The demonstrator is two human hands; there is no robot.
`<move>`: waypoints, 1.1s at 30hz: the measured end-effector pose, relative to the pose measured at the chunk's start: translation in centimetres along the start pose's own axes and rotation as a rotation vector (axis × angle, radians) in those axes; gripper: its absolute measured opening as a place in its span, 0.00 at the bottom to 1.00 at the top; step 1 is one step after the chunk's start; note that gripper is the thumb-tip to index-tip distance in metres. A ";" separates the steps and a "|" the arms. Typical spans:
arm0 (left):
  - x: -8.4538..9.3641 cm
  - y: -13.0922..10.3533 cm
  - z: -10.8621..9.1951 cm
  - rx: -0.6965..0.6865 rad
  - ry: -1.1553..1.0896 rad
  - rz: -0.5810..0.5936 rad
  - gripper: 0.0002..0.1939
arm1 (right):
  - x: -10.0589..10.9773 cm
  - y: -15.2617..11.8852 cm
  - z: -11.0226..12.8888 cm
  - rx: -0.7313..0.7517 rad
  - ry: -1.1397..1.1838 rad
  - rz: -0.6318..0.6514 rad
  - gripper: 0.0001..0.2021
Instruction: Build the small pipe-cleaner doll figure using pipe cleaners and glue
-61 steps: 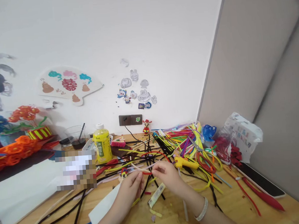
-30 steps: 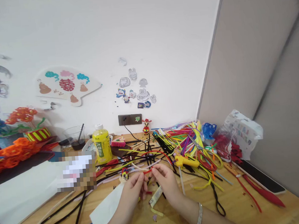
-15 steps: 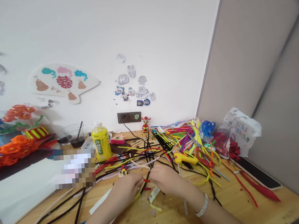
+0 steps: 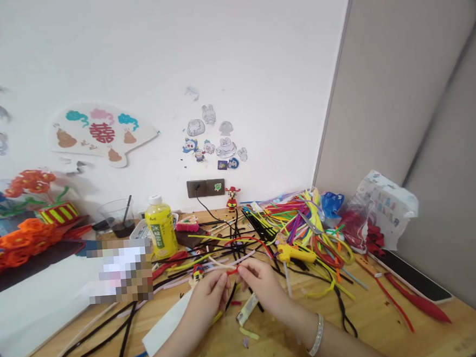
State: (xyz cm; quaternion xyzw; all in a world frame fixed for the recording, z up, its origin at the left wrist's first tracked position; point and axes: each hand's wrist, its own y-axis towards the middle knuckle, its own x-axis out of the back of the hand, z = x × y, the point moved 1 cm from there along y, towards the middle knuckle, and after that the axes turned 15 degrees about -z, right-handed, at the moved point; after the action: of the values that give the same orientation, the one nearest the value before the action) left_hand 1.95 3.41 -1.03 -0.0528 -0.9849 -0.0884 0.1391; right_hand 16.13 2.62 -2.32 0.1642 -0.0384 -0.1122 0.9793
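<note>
Between my two hands, at the middle of the table, is a short red pipe cleaner piece [image 4: 232,272]. My left hand [image 4: 210,295] pinches its left end with thumb and fingers. The right end is pinched by my right hand [image 4: 262,285], which has a silver bracelet at the wrist. Just behind my left hand stands a small red, yellow and blue figure [image 4: 197,272]. A small whitish tube [image 4: 247,309] lies on the table between my forearms. Black pipe cleaners [image 4: 237,238] cross behind the hands.
A yellow glue gun [image 4: 296,253] lies right of my hands, before a colourful pile of pipe cleaners [image 4: 281,216]. Left stand a yellow bottle [image 4: 160,227] and a cup [image 4: 122,222]. A red-hatted figure [image 4: 232,199] is by the wall. A black phone-like slab [image 4: 412,278] lies right.
Both hands have turned and risen slightly, so the thumbs and the red piece between them show more. The view has shifted a little.
</note>
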 end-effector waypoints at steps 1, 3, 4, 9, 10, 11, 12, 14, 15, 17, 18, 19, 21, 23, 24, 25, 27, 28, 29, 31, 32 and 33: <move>-0.3 -0.1 0.1 -0.011 0.010 -0.004 0.18 | -0.2 -0.2 -0.2 -0.007 0.017 -0.031 0.11; -0.5 -0.4 0.1 -0.040 0.046 -0.014 0.17 | -0.4 -0.5 -0.3 0.003 0.028 -0.064 0.11; -0.5 -0.4 0.0 -0.056 0.069 -0.012 0.17 | -0.4 -0.5 -0.2 0.016 0.020 -0.061 0.11; 0.8 -0.2 -1.0 -0.117 0.218 0.183 0.16 | 1.3 0.4 1.0 0.202 -0.202 0.172 0.10; 1.2 -0.2 -1.2 -0.162 0.250 0.222 0.16 | 1.7 0.6 1.2 0.250 -0.253 0.246 0.10; 1.5 -0.3 -1.4 -0.217 0.288 0.250 0.16 | 2.0 0.7 1.4 0.295 -0.298 0.324 0.09; 1.8 -0.4 -1.5 -0.268 0.327 0.274 0.16 | 2.3 0.8 1.4 0.339 -0.338 0.402 0.09; 2.2 -0.8 -1.7 -0.350 0.395 0.323 0.15 | 2.6 0.8 1.5 0.417 -0.410 0.565 0.08; 2.2 -0.9 -1.7 -0.368 0.415 0.346 0.14 | 2.7 0.8 1.5 0.448 -0.437 0.640 0.08; 2.0 -1.0 -1.6 -0.363 0.413 0.346 0.14 | 2.7 0.7 1.6 0.475 -0.460 0.710 0.09; 1.9 -0.9 -1.5 -0.341 0.393 0.306 0.14 | 2.7 0.7 1.7 0.466 -0.456 0.680 0.09; 1.7 -0.7 -1.4 -0.306 0.357 0.244 0.14 | 2.7 0.7 1.8 0.435 -0.435 0.606 0.09; 1.3 -0.2 -1.0 -0.207 0.238 0.096 0.15 | 2.5 0.8 1.8 0.312 -0.344 0.402 0.11; 0.8 0.2 -0.5 -0.095 0.098 0.006 0.16 | 2.0 0.7 1.5 0.169 -0.226 0.267 0.14; 0.5 0.2 -0.4 -0.071 0.066 -0.004 0.16 | 1.7 0.6 1.3 0.114 -0.176 0.241 0.15; 0.2 0.2 -0.2 -0.062 0.048 -0.011 0.17 | 1.4 0.5 1.0 0.081 -0.136 0.234 0.16; -0.5 -0.1 -0.1 -0.070 0.037 0.001 0.17 | 0.9 0.3 0.5 0.075 -0.092 0.229 0.18; -0.7 -0.3 -0.1 -0.073 0.037 0.010 0.17 | 0.7 0.1 0.4 0.090 -0.084 0.220 0.18; -0.8 -0.5 -0.1 -0.073 0.038 0.023 0.17 | 0.6 0.0 0.3 0.115 -0.089 0.208 0.18; -0.7 -0.6 -0.2 -0.064 0.046 0.047 0.17 | 0.7 0.0 0.5 0.184 -0.142 0.194 0.16; -0.5 -0.6 -0.3 -0.061 0.055 0.066 0.17 | 0.8 0.0 0.7 0.219 -0.184 0.201 0.15; -0.3 -0.5 -0.4 -0.068 0.071 0.088 0.17 | 1.0 0.0 0.9 0.251 -0.228 0.226 0.15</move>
State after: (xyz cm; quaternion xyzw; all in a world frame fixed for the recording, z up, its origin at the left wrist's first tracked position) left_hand 2.24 2.80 -0.77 -0.0977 -0.9725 -0.1173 0.1761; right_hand 17.02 2.14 -1.43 0.2656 -0.1809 -0.0139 0.9468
